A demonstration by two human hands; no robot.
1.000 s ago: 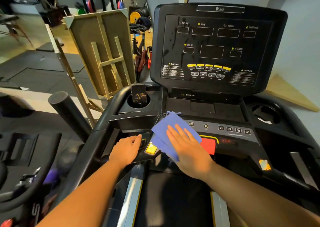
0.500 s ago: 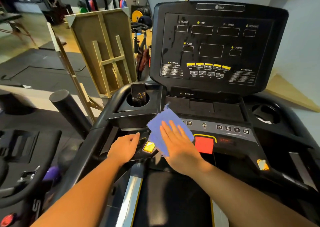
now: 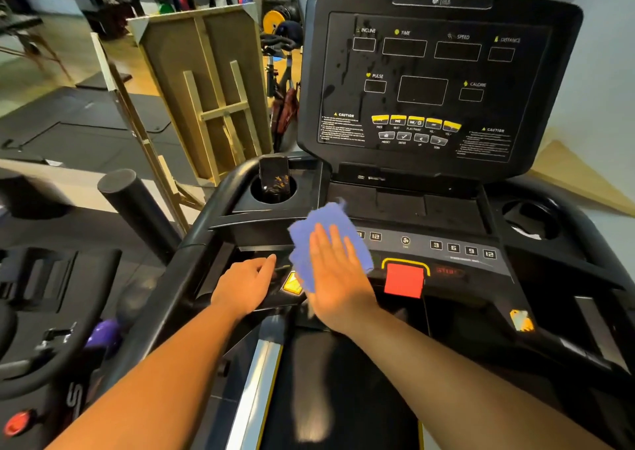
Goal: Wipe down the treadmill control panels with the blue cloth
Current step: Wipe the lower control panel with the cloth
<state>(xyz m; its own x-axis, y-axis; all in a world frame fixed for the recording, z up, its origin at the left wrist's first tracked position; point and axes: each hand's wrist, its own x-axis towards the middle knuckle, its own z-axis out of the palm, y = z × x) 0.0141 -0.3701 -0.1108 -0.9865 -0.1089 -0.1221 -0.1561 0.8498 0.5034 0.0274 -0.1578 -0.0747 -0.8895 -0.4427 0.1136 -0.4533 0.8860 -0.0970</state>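
Note:
The blue cloth [image 3: 309,240] lies flat on the left part of the treadmill's lower button panel [image 3: 453,248]. My right hand [image 3: 335,274] presses down on it with fingers stretched out, covering the cloth's middle. My left hand [image 3: 245,283] rests on the black handle section to the left of the cloth, near a yellow sticker [image 3: 292,284]. The upright display panel [image 3: 429,82] stands behind, black, with wet streaks and drops on its left side. A red stop button [image 3: 403,280] sits just right of my right hand.
A phone [image 3: 275,178] stands in the left cup holder; the right cup holder [image 3: 531,221] holds a scrap of something white. A wooden frame [image 3: 202,92] leans to the left of the treadmill. Another machine's black handlebar [image 3: 137,209] is at the left.
My right hand has slid the cloth leftward along the lower panel, away from the red stop button, which is now fully uncovered. My left hand has stayed on the handle.

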